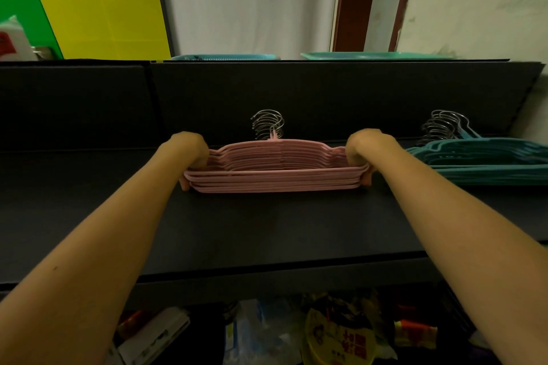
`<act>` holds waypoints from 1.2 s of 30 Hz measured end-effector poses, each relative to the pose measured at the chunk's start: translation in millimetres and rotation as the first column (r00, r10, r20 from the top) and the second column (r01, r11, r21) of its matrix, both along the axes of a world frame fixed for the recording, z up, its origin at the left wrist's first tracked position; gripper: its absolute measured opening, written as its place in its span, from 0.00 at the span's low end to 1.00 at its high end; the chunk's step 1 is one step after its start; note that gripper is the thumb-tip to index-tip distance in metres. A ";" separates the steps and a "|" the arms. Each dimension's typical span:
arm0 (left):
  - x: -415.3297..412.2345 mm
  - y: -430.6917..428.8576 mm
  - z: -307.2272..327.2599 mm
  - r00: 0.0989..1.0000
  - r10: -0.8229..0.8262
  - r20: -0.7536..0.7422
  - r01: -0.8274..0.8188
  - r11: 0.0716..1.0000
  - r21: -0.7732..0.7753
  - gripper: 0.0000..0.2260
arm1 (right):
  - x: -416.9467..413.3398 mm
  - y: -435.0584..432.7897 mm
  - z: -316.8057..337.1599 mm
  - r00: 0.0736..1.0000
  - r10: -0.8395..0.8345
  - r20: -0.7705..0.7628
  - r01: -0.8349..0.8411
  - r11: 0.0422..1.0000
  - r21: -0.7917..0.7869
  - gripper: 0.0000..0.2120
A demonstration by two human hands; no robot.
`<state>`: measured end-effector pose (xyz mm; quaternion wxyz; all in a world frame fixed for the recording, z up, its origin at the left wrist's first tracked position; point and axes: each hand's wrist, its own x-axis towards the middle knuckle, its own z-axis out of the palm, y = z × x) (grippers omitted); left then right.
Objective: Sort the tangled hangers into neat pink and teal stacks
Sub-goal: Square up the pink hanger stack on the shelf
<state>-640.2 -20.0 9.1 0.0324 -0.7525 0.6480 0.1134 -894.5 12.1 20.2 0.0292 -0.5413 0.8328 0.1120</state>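
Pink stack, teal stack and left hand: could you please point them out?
pink stack (pixel 275 179), head view, front bars
teal stack (pixel 489 172), head view, lower bars
left hand (pixel 189 148), head view, back of hand

One stack of hangers (pixel 275 178) lies on the counter (pixel 267 225) at the centre of the frame, its hooks toward the upright board (pixel 296 92) behind it. The left hand (pixel 189 154) holds its left end and the right hand (pixel 364 151) its right end. A second stack (pixel 486 163) lies at the right edge, apart from the first. Beyond the board's top edge sit a tray (pixel 225 56) and, to its right, another tray (pixel 376 55). Clutter (pixel 326 332) lies below the counter's front edge, at the bottom of the frame.
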 end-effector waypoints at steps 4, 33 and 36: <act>2.5 -4.1 -2.2 0.998 -0.042 0.042 0.044 0.998 -0.034 0.11 | -2.7 -1.3 -0.5 0.999 0.048 -0.005 -0.049 0.999 -0.013 0.16; 3.8 -18.5 -5.8 0.838 -0.518 0.169 0.541 0.829 -0.139 0.08 | -15.9 -19.7 -13.9 0.884 0.464 0.048 -0.452 0.878 -0.156 0.06; 3.6 -18.9 -6.7 0.832 -0.527 0.173 0.550 0.822 -0.145 0.05 | -16.5 -19.0 -14.7 0.882 0.469 0.045 -0.456 0.874 -0.168 0.05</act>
